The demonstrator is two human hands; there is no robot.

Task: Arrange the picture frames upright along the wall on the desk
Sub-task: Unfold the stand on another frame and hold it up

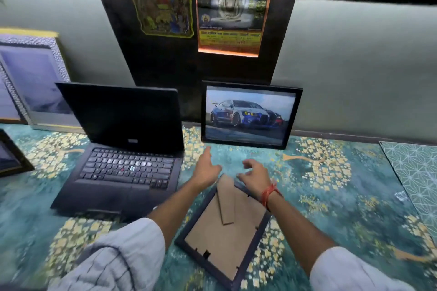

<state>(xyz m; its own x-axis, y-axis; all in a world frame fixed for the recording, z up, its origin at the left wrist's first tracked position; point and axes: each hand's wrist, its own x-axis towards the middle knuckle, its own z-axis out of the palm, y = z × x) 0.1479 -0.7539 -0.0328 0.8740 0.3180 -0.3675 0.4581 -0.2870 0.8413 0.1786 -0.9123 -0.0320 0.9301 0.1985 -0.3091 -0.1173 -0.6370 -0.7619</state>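
A black frame with a car picture (pixel 250 113) stands upright against the wall at the middle of the desk. In front of it, a dark frame (pixel 224 231) lies face down, its brown cardboard back and stand showing. My left hand (pixel 207 169) hovers open just beyond that frame's far corner, holding nothing. My right hand (pixel 254 177) is over the same far edge with curled, spread fingers, also empty. At the far left, a large silver-textured frame (pixel 35 82) leans on the wall, and another dark frame (pixel 11 156) sits at the left edge.
An open black laptop (pixel 123 149) sits left of my hands, close to the car picture. The desk has a teal floral cover (pixel 331 184), and a patterned mat (pixel 416 172) lies at the right. Posters hang on a dark wall panel (pixel 165 66).
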